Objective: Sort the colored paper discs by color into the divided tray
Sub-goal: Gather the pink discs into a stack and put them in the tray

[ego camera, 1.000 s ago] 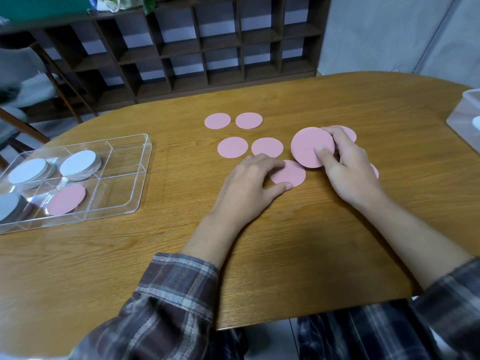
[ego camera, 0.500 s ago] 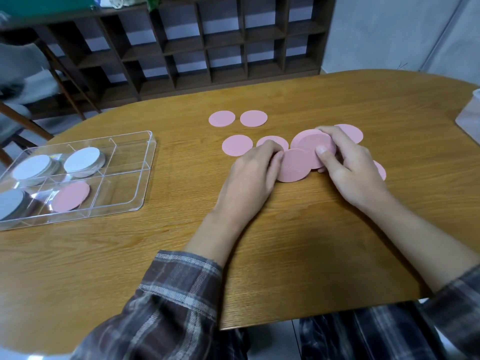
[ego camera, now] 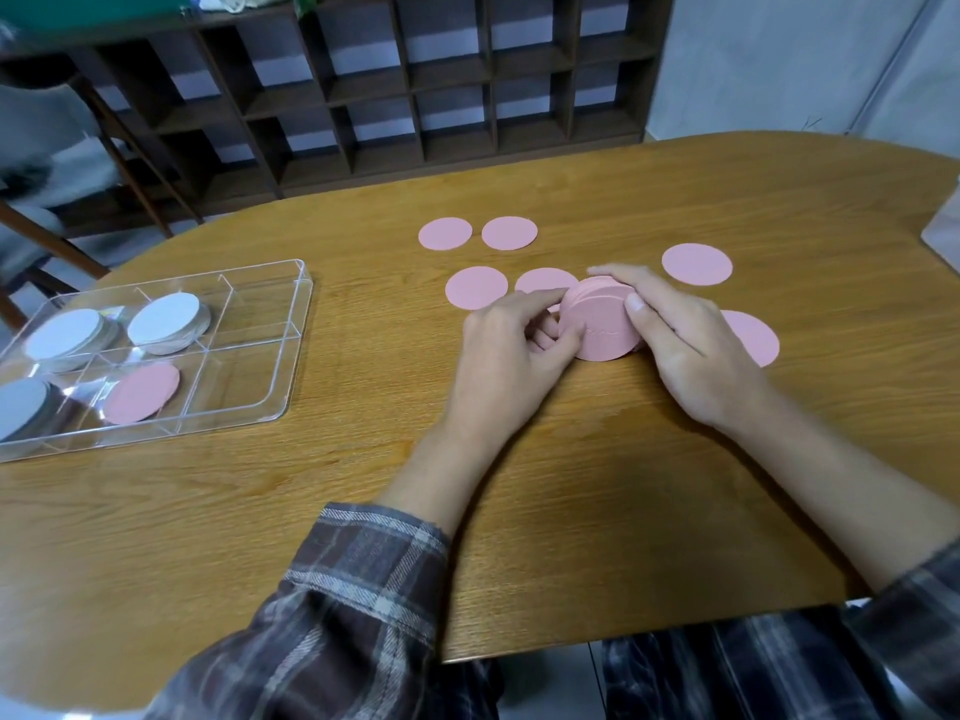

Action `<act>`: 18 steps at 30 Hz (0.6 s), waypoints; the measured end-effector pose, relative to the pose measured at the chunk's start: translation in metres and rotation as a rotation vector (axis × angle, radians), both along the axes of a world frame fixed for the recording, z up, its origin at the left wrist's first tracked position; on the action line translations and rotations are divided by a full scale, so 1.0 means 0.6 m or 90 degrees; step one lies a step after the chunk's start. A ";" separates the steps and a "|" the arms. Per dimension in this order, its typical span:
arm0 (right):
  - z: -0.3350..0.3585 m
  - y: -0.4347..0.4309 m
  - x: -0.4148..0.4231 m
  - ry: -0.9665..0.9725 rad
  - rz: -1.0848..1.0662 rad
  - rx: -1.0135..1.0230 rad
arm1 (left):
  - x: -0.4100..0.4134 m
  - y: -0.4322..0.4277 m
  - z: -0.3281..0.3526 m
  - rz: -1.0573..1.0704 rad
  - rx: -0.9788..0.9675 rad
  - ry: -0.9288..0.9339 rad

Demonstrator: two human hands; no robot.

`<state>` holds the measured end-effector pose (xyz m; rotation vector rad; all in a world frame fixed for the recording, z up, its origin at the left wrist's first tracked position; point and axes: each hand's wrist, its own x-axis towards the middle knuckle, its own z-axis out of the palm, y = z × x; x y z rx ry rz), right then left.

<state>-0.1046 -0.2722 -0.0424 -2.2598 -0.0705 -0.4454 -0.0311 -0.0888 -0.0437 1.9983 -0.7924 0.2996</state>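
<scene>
Filling most of the view, a wooden table (ego camera: 675,459) carries a clear divided tray (ego camera: 249,314) at its left side, well apart from the hands. The left hand (ego camera: 511,350) and the right hand (ego camera: 696,356) curl round a small stack of pink discs (ego camera: 602,324) at the middle of the table and pinch it from both sides. Six loose pink discs (ego camera: 476,287) lie flat near the stack. Inside the tray, white discs (ego camera: 163,319) fill three compartments and one pink disc (ego camera: 143,392) lies in another.
</scene>
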 end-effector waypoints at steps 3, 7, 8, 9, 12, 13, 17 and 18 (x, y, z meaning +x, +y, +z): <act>-0.001 0.002 -0.001 0.056 0.002 -0.007 | 0.004 0.001 -0.004 0.019 -0.007 -0.001; -0.002 0.006 -0.001 0.117 0.006 -0.070 | 0.003 0.002 -0.001 0.030 -0.016 0.007; -0.001 0.008 -0.002 0.125 0.012 -0.080 | 0.002 0.003 0.000 0.030 -0.018 0.008; 0.000 0.010 -0.002 0.133 0.017 -0.087 | 0.001 0.003 -0.001 0.030 -0.014 0.004; 0.002 0.011 -0.002 0.136 0.012 -0.096 | -0.002 0.002 -0.006 0.032 0.024 -0.039; 0.002 0.010 -0.001 0.124 0.008 -0.096 | 0.000 0.002 -0.008 0.032 0.042 -0.053; -0.007 0.002 0.003 0.069 -0.029 -0.088 | 0.010 0.006 -0.008 0.013 0.110 -0.064; -0.008 0.000 0.003 0.063 -0.037 -0.082 | 0.014 0.007 -0.008 0.004 0.127 -0.056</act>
